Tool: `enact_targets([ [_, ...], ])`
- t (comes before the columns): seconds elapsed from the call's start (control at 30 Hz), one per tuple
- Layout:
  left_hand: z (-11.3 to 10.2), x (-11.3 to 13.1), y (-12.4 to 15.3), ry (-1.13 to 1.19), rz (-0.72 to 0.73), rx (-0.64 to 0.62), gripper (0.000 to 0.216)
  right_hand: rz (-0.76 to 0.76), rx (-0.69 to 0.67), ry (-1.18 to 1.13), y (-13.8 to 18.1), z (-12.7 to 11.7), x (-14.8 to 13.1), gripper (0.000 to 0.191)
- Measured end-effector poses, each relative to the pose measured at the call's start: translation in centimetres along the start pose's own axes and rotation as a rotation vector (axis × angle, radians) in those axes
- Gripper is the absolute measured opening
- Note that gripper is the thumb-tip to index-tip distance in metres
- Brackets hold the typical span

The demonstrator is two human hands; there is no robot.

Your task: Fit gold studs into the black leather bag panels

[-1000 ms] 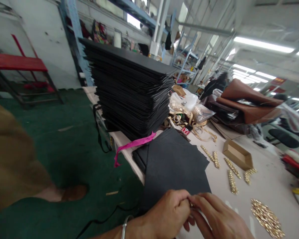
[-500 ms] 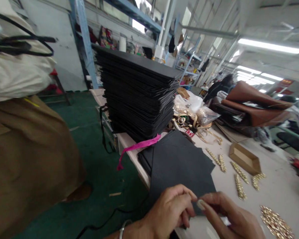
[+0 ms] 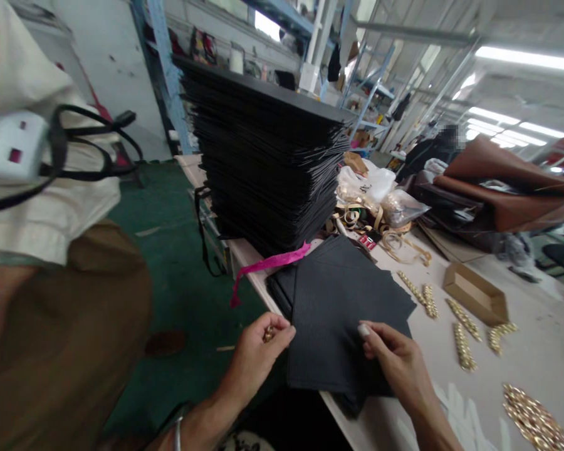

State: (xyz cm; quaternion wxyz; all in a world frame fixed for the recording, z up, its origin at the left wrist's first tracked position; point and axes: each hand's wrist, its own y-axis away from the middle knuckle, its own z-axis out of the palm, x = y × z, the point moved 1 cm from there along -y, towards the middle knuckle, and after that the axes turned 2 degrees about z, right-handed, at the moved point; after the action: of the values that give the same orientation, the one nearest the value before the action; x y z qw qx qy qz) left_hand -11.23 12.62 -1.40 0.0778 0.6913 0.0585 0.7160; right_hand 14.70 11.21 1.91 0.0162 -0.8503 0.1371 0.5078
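My left hand (image 3: 256, 351) is curled closed at the left edge of the black sheets, with small shiny gold-coloured metal pieces (image 3: 269, 333) showing between its thumb and fingers. Over the right part of the flat black sheets (image 3: 338, 313) is my right hand (image 3: 397, 360), its thumb and fingers drawn together; what it pinches, if anything, I cannot make out. The sheets overlap in a low pile at the table edge. Right of them lie several strips of gold-coloured pieces (image 3: 464, 346), and a heap of gold-coloured metal pieces (image 3: 536, 416) sits nearer to me.
A tall stack of black panels (image 3: 263, 169) stands behind the sheets, with a pink strip (image 3: 272, 260) at its foot. A cardboard tray (image 3: 474, 294), plastic bags (image 3: 366, 185) and brown material (image 3: 512, 181) lie farther right. Another person (image 3: 75, 300) stands at left.
My hands, close together before, are now apart: the left has moved left, the right up over the sheets. Gold-coloured pieces now show in my left hand. The view has shifted slightly.
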Motion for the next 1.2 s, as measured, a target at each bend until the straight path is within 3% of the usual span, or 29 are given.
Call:
enact_targets([
  [0.17,0.6,1.4,0.3,0.036,-0.028,-0.032,0.028,0.076,0.006,-0.183,-0.5,0.3,0.9,0.049],
  [0.4,1.6,1.4,0.8,0.3,-0.265,-0.062,0.042,0.085,0.031,-0.242,-0.2,0.1,1.4,0.039],
  [0.6,2.0,0.7,0.5,0.218,-0.174,-0.048,0.041,0.042,-0.001,-0.225,-0.5,0.3,2.2,0.044],
  [0.73,2.1,1.7,-0.2,0.173,-0.071,-0.047,0.048,0.029,0.027,-0.165,-0.8,0.7,2.3,0.058],
  [0.8,2.2,2.3,-0.5,0.199,-0.052,-0.064,0.041,-0.004,0.036,-0.191,-0.8,1.1,1.9,0.057],
  [0.87,2.4,2.8,-0.5,0.209,-0.06,-0.131,0.022,-0.025,0.021,-0.262,-0.9,1.4,1.4,0.05],
  [0.93,2.7,2.9,0.0,0.218,-0.113,-0.278,0.012,-0.024,0.009,-0.304,-0.9,1.5,0.9,0.044],
  [1.03,3.3,2.6,1.6,0.321,-0.223,-0.496,0.031,0.029,-0.04,-0.29,-0.6,1.0,0.2,0.043],
  [1.2,4.2,2.2,3.0,0.578,-0.247,-0.458,0.042,0.163,-0.147,-0.327,-0.3,0.1,-0.6,0.053],
])
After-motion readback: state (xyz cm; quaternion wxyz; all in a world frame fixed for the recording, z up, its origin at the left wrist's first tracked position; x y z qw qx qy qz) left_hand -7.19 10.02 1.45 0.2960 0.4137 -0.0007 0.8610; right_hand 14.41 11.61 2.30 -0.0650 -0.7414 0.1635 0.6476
